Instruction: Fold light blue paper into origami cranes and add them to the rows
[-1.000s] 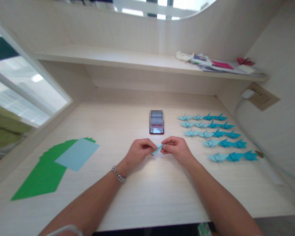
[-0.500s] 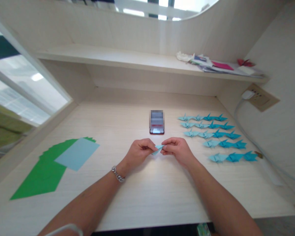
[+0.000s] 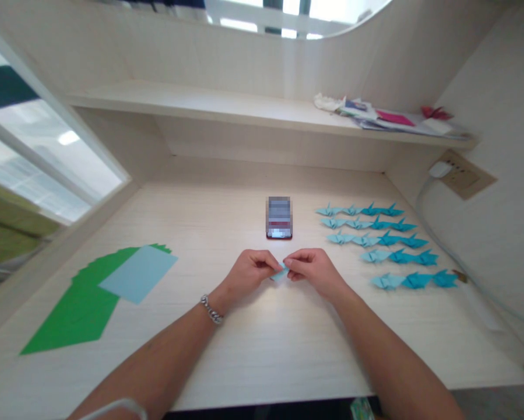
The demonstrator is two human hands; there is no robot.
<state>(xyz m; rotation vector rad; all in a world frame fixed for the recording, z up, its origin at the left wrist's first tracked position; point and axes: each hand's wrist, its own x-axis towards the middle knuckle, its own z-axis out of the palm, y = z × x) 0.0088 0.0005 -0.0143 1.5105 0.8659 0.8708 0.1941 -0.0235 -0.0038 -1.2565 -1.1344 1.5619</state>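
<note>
Between my hands, just above the desk, is a small folded piece of light blue paper [image 3: 280, 274]. My left hand [image 3: 253, 270] pinches its left side between thumb and fingers. From the other side, my right hand [image 3: 310, 268] grips the paper's right end with thumb and forefinger. The fingers cover much of the paper, so its full shape is hidden. Off to the right, folded paper cranes [image 3: 386, 282] stand in several rows, running from pale blue to deeper blue. Over on the left, a flat light blue sheet [image 3: 139, 274] lies on fanned green sheets [image 3: 76, 312].
A phone [image 3: 279, 218] lies on the desk [image 3: 227, 361] just beyond my hands. A shelf [image 3: 227, 108] spans the back, with papers [image 3: 393, 118] on its right part. At the right wall, a white cable [image 3: 436, 224] runs from a socket [image 3: 466, 175] down past the cranes.
Both hands have shifted slightly, and my right fingers have come closer to the left ones over the paper. Less of the paper's pointed right end shows now.
</note>
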